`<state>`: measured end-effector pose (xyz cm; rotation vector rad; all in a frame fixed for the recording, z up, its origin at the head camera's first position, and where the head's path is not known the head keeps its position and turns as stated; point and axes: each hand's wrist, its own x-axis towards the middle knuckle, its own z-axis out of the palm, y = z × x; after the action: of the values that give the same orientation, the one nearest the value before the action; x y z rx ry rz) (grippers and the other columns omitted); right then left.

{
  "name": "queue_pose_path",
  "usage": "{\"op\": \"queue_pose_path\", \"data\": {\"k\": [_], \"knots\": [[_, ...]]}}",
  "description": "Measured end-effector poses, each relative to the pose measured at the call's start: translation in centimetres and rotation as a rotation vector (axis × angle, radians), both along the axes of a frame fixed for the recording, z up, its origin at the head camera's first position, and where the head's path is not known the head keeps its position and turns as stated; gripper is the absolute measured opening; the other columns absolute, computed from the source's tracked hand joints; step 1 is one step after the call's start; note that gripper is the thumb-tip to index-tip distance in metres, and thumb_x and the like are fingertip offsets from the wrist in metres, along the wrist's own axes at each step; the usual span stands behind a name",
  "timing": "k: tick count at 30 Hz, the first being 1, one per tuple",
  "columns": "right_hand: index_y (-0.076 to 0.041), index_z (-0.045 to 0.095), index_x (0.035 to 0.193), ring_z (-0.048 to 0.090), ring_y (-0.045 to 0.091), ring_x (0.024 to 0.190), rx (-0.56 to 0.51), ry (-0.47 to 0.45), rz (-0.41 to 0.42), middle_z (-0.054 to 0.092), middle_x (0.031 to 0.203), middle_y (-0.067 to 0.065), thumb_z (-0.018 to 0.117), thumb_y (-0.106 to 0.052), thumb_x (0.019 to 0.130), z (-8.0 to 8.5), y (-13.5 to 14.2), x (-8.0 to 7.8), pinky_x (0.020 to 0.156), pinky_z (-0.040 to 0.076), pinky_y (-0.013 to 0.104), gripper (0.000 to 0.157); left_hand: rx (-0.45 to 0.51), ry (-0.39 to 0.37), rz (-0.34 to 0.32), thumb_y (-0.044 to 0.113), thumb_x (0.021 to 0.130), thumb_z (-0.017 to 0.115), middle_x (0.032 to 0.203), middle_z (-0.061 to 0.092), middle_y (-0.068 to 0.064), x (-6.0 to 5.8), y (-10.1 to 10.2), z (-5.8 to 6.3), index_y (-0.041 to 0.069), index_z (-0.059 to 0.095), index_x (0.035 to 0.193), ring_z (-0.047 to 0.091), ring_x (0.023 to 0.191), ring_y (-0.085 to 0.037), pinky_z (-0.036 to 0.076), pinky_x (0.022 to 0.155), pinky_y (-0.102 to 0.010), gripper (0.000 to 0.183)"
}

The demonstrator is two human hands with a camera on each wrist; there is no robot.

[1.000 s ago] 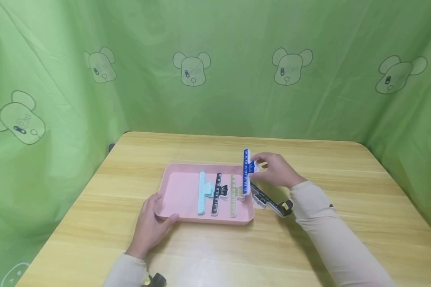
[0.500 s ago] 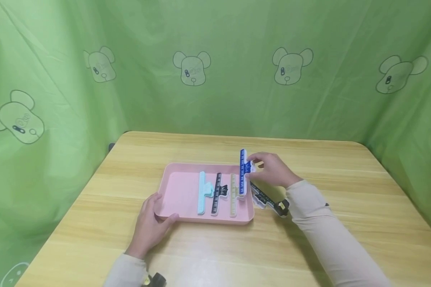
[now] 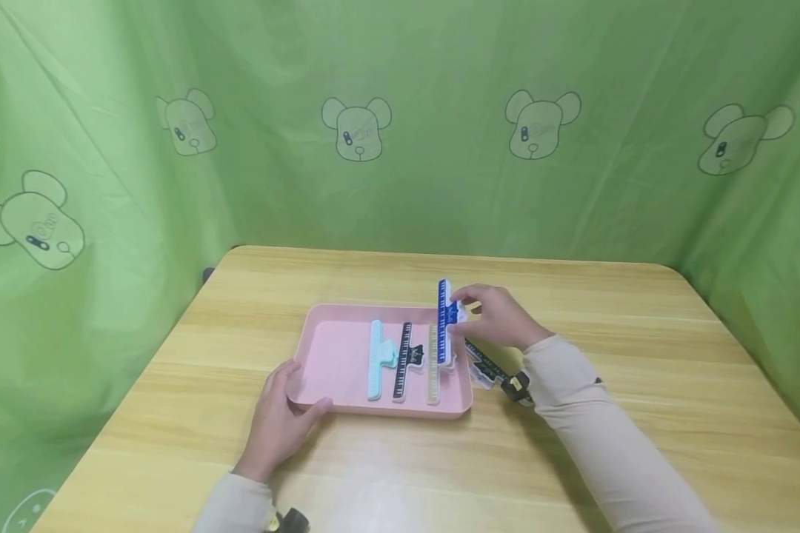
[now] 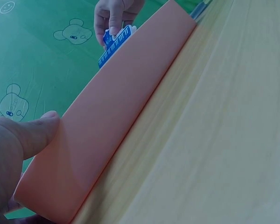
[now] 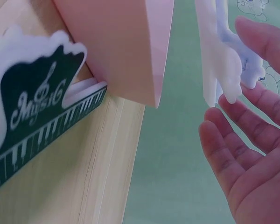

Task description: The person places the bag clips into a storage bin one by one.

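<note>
My right hand (image 3: 498,314) pinches a blue piano-keyboard clip (image 3: 443,322) by its handle, thumb on one side and fingers on the other. The clip is held above the right end of a pink tray (image 3: 336,370). Inside the tray lie a light-blue clip (image 3: 375,363), a black clip (image 3: 403,363) and a beige clip (image 3: 432,377), side by side. My left hand (image 3: 278,422) grips the tray's near left corner, and its thumb (image 4: 44,128) lies at the rim in the left wrist view. The blue clip's white back (image 5: 219,65) shows in the right wrist view.
Against the tray's right side, a dark green or black clip (image 5: 32,112) lettered "Music" rests on the wooden table (image 3: 400,474). The right wrist's camera partly covers it in the head view. A green curtain (image 3: 440,200) printed with bear heads surrounds the table.
My right hand has moved slightly left with the blue clip, from the tray's right rim to over its right end near the beige clip. The left hand and tray have stayed still.
</note>
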<state>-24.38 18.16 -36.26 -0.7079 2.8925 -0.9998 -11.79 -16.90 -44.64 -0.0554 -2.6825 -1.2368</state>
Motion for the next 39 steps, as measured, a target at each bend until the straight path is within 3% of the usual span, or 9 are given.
{"op": "queue_pose_path", "data": {"k": [21, 39], "knots": [[0.0, 0.06, 0.124, 0.057, 0.034, 0.112, -0.026, -0.029, 0.023, 0.06, 0.125, 0.018, 0.081, -0.019, 0.077, 0.0, -1.7, -0.1, 0.094, 0.05, 0.049, 0.055, 0.005, 0.011, -0.001, 0.035, 0.081, 0.078, 0.148, 0.033, -0.026, -0.1, 0.0, -0.1, -0.002, 0.038, 0.14, 0.036, 0.133, -0.045, 0.03, 0.11, -0.057, 0.081], [-0.003, 0.059, 0.127, 0.063, 0.035, 0.103, -0.088, -0.107, 0.018, 0.058, 0.126, 0.02, 0.082, -0.02, 0.076, 0.1, -3.5, 0.0, 0.086, 0.056, 0.038, 0.058, -0.001, 0.015, -0.006, 0.038, 0.081, 0.078, 0.147, 0.034, -0.027, 0.1, 0.0, 0.0, -0.002, 0.037, 0.141, 0.036, 0.133, -0.045, 0.03, 0.11, -0.058, 0.082]]}}
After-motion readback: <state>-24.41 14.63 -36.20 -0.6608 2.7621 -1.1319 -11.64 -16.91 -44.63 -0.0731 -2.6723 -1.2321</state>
